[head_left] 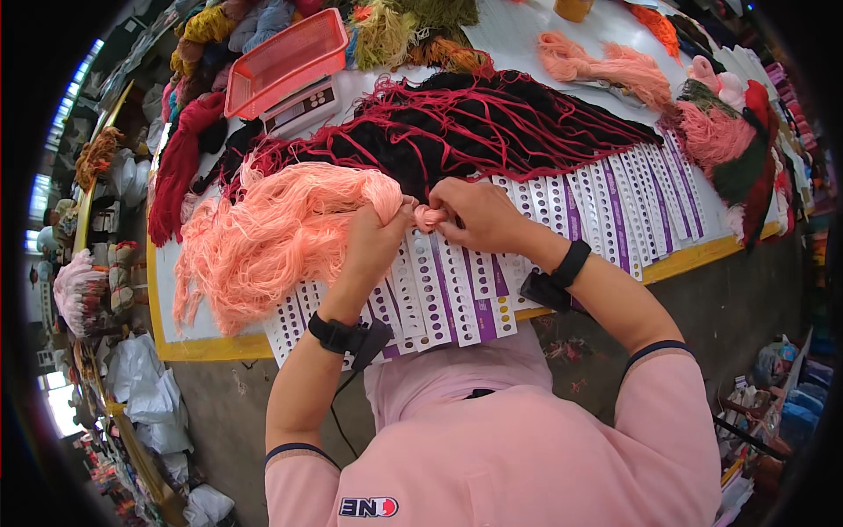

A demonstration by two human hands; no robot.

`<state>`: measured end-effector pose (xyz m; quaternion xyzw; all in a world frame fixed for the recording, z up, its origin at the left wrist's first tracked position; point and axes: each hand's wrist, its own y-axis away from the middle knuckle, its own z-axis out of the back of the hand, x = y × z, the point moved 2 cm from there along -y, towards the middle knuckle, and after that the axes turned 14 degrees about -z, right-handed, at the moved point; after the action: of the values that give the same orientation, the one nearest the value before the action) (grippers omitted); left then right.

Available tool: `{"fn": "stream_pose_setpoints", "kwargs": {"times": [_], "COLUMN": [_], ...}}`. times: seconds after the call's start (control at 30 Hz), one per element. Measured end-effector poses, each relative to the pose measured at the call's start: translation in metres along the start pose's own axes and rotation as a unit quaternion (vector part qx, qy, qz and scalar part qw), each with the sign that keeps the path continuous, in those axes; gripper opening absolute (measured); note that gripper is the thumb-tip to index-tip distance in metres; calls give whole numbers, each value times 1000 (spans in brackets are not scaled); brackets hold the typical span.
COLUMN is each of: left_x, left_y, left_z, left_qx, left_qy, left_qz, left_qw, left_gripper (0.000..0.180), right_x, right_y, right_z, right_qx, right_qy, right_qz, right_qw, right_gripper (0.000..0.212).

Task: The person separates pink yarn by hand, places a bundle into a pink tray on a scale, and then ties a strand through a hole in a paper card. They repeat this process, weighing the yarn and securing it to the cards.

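Note:
A large loose bundle of peach yarn (263, 241) spreads over the left front of the table. My left hand (376, 241) is closed around its gathered right end. Between my two hands sits a tight twisted knot of the same yarn (428, 218). The fingers of my right hand (481, 215) pinch that knot from the right side. Just beyond my hands lies a wide heap of black and crimson yarn (492, 123). Beneath and in front of my hands are several white and purple cards with rows of holes (439, 294), laid side by side.
A red plastic basket (288, 63) rests on a weighing scale (303, 107) at the back left. Dark red yarn (184, 171) hangs at the left edge. Salmon yarn (606, 68) lies at the back right. The table has a yellow front edge (694, 260).

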<state>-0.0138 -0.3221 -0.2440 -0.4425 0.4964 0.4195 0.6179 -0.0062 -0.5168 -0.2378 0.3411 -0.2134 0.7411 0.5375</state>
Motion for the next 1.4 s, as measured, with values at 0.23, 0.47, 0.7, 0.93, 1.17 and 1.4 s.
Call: {"fn": "stream_pose_setpoints", "kwargs": {"times": [0.23, 0.47, 0.7, 0.93, 1.17, 1.4], "left_x": [-1, -6, -45, -65, -92, -32], "left_y": [-4, -10, 4, 20, -10, 67], "left_z": [-3, 4, 60, 145, 164, 13], "left_qx": [63, 152, -21, -64, -177, 250], "left_qy": [-96, -115, 166, 305, -245, -414], "left_qz": [-2, 33, 149, 151, -208, -185], "left_qw": [993, 981, 975, 938, 930, 856], "left_gripper": [20, 17, 31, 20, 14, 46], "right_x": [-8, -3, -3, 7, 6, 5], "right_y": [-4, -4, 7, 1, -4, 38], "right_z": [4, -2, -3, -13, 5, 15], "right_qx": [6, -1, -42, -66, -39, -44], "right_qy": [-141, -49, 11, -12, -128, 21], "right_qz": [12, 0, 77, 67, 14, 118], "right_qw": [990, 999, 996, 996, 991, 992], "right_gripper": [12, 18, 44, 46, 38, 26]}}
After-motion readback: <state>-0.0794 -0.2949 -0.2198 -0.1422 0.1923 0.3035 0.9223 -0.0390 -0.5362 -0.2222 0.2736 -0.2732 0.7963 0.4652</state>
